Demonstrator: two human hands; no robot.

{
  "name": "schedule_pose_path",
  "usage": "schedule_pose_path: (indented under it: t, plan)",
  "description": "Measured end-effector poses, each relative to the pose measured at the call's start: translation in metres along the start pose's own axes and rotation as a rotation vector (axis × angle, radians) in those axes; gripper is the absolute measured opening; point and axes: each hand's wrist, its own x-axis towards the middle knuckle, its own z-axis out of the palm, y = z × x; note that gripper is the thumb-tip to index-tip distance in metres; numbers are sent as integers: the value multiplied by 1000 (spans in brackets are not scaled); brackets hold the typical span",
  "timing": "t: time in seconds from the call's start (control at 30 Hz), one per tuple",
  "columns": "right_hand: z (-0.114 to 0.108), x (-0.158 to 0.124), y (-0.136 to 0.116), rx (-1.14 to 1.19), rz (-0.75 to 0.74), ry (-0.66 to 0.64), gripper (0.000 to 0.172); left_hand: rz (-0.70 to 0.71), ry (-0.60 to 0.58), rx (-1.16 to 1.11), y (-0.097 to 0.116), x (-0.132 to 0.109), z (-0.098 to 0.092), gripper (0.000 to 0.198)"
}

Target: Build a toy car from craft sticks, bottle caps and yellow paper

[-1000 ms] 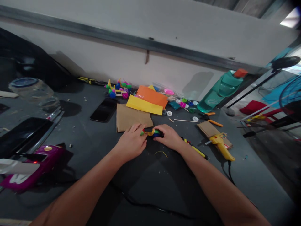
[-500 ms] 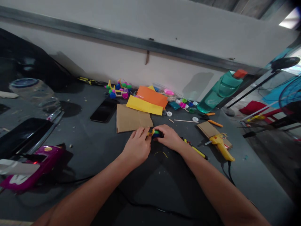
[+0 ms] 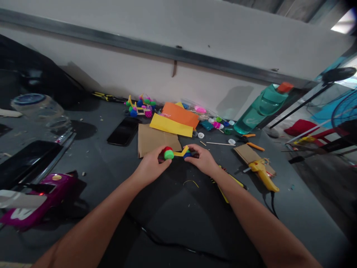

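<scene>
The left hand (image 3: 152, 166) and right hand (image 3: 202, 160) stood close, clamped on a yellow craft stick (image 3: 178, 152); its green bottle cap (image 3: 169, 155) and blue bottle cap (image 3: 187, 155) sat just in front of a cardboard sheet (image 3: 150, 139)

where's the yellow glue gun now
In the head view, the yellow glue gun lies to the right of the person's right hand, resting on a cardboard scrap, with its black cord running down from it.

The person's left forearm (image 3: 92, 219) reaches in from 7 o'clock and right forearm (image 3: 262, 219) from 5 o'clock, with the left hand (image 3: 152, 165) and right hand (image 3: 202, 160) curled inward, facing each other just apart.
</scene>
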Motion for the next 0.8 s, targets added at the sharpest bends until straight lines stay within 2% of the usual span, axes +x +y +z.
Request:
schedule_pose_path:
  t: [0.1, 0.23, 0.3, 0.43, 0.57, 0.7, 0.8]
  plan:
    - [0, 2, -1, 176, 37, 11, 40, -64, 17, -151, 5, 2, 1, 35]
    - [-4, 4, -5, 303, 88, -5, 42, -120, -14, -358, 6, 4, 2, 33]
    - [-6, 5, -6, 326, 98, -19, 41, -127, -17, -360, 5, 4, 2, 33]
    - [-9, 7, -3, 327, 69, -13, 40, -90, 12, -156, 7, 0, 0, 33]
    - [-5, 7, 4, 273, 35, 13, 35, -9, 16, 159, 13, -7, 0, 36]
    - [2, 5, 5, 240, 19, -17, 34, 163, -69, 458, 18, -14, 5, 39]
    - [4, 3, 2, 205, 7, -70, 35, 238, -163, 499, 22, -18, 10, 41]
